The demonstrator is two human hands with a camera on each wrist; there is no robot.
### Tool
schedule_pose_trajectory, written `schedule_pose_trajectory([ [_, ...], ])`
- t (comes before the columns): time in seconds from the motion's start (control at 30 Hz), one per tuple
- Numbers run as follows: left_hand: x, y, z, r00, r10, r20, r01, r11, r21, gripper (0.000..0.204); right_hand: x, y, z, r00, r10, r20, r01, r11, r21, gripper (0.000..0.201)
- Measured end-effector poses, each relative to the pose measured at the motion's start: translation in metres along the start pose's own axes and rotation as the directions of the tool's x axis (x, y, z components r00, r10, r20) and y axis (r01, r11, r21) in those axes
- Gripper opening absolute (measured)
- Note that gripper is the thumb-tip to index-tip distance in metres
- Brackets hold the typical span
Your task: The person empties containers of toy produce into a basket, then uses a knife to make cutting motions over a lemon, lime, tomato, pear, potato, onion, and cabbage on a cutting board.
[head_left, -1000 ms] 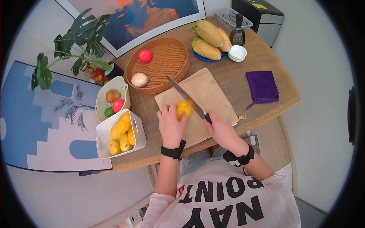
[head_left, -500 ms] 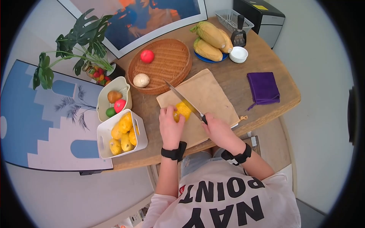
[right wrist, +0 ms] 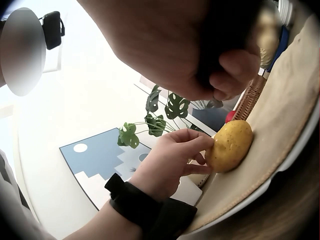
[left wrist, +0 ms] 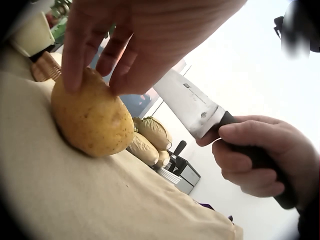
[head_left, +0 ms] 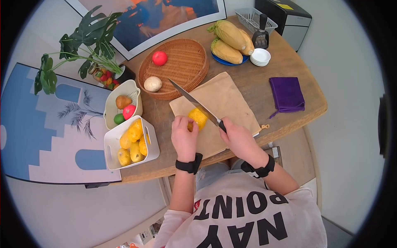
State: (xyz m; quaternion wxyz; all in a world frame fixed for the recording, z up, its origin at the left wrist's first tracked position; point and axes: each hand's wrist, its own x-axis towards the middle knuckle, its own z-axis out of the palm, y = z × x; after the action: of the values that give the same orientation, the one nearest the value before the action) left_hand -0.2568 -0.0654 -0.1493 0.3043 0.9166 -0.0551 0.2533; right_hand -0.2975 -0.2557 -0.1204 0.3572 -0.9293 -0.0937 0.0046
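A yellow potato (head_left: 199,118) lies on the cloth-covered board (head_left: 227,101). My left hand (head_left: 185,138) holds it from the left side, thumb and fingertips on its skin, as the right wrist view shows with the potato (right wrist: 232,145) and left hand (right wrist: 170,157). In my right hand (head_left: 244,142) is a kitchen knife (head_left: 191,98), gripped by its black handle. The blade points away to the upper left and overlaps the potato's far edge in the head view. From the left wrist, the knife blade (left wrist: 190,105) appears raised, apart from the potato (left wrist: 95,120).
At left, a white bin (head_left: 152,146) holds several potatoes, beside a cream basket (head_left: 137,97) of produce. A round wicker tray (head_left: 186,62) is beyond the board. Corn (head_left: 229,35) on a blue plate, white bowls (head_left: 260,57) and a purple cloth (head_left: 286,95) are to the right.
The knife has shifted up and left, its tip now nearer the wicker tray. My left hand has moved slightly left, its fingers still on the potato.
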Motion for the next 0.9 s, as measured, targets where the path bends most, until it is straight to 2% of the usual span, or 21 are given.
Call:
schedule_pose_trajectory([
  [0.2, -0.004, -0.001, -0.003, 0.998, -0.038, 0.043, 0.036, 0.998, 0.044, 0.010, 0.001, 0.003, 0.005, 1.000, -0.008, 0.016, 0.008, 1.000, -0.015, 0.020],
  [0.43, -0.003, 0.001, -0.002, 0.999, -0.045, 0.019, 0.045, 0.999, 0.022, 0.010, 0.000, 0.006, 0.011, 0.999, -0.031, 0.044, 0.033, 0.998, -0.055, 0.020],
  [0.53, -0.009, -0.001, -0.006, 0.997, -0.071, 0.036, 0.071, 0.997, -0.004, 0.009, -0.005, -0.005, 0.004, 0.999, -0.021, 0.027, 0.021, 1.000, -0.002, 0.019],
  [0.63, -0.006, -0.001, -0.005, 0.997, -0.074, 0.037, 0.075, 0.997, -0.016, 0.009, -0.003, 0.003, 0.013, 0.997, -0.072, 0.036, 0.074, 0.996, -0.054, 0.019],
  [0.83, -0.008, -0.002, -0.006, 0.996, -0.073, 0.043, 0.074, 0.997, -0.019, 0.009, -0.007, -0.006, 0.014, 0.996, -0.090, -0.009, 0.090, 0.996, -0.007, 0.020],
  [0.9, -0.006, 0.000, -0.007, 0.997, -0.068, 0.044, 0.068, 0.998, -0.016, 0.009, -0.005, -0.002, 0.023, 0.996, -0.082, 0.029, 0.084, 0.994, -0.067, 0.020],
])
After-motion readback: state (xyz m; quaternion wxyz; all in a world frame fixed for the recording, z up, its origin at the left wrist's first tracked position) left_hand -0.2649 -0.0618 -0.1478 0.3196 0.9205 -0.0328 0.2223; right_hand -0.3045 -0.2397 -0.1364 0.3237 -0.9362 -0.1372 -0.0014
